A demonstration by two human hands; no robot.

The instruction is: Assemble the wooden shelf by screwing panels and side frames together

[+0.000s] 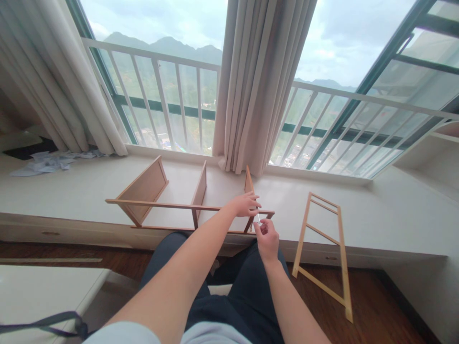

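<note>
A brown wooden shelf frame [172, 206] lies on its side along the white window ledge, with three cross boards standing up from it. My left hand [245, 204] rests at its right end, fingers bent over the rail beside the right-hand board [248, 181]. Just below it, my right hand [267, 235] is closed in a pinch on a thin, bent metal rod that looks like a hex key [258, 218]. The rod's upper end reaches up by my left fingertips; what it touches is too small to make out.
A light wooden ladder-like frame [322, 231] leans against the ledge [387, 215] on the right, its feet on the dark floor. Crumpled papers [53, 161] lie far left. Curtains [258, 86] and a white railing [179, 60] stand behind. A white table [43, 291] is at lower left.
</note>
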